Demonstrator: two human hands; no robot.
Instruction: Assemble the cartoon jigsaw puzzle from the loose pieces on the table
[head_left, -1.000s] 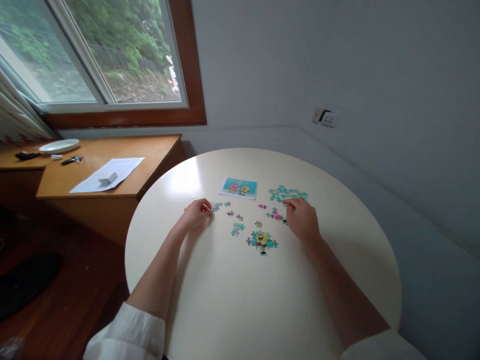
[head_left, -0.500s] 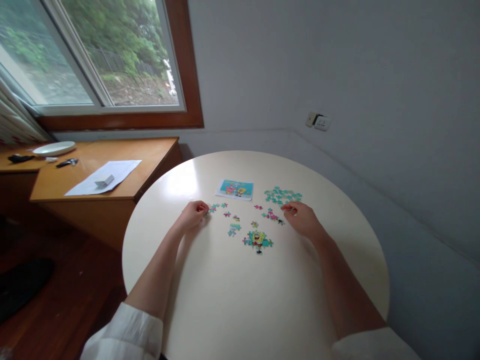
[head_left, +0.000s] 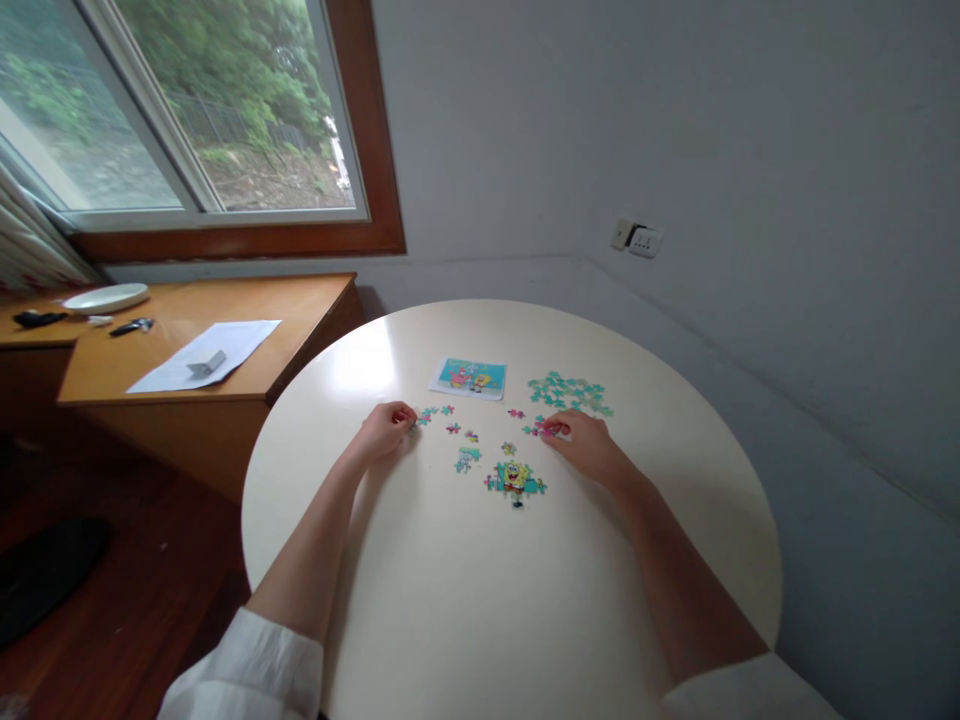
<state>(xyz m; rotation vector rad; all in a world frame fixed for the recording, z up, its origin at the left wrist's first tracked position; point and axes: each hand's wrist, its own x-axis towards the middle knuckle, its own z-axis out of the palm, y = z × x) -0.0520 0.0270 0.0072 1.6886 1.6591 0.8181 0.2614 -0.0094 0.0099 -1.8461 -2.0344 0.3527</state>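
My left hand rests on the table with its fingers pinched at a small puzzle piece, beside several teal and pink pieces. Thumb and fingers of my right hand close on the pink puzzle pieces, partly hiding them. Nearer to me lies a joined section with a yellow character. To its left is a small joined section with a pale teal figure. A few loose pieces, one of them a yellowish puzzle piece, lie between the hands.
A picture card lies behind the pieces on the round white table. Many teal pieces are spread beyond my right hand. At left stands a wooden desk with paper and a white plate.
My right hand has moved left from the edge of the teal pieces onto the pink ones. A few teal pieces at that pile's right edge now show. My left hand stays put.
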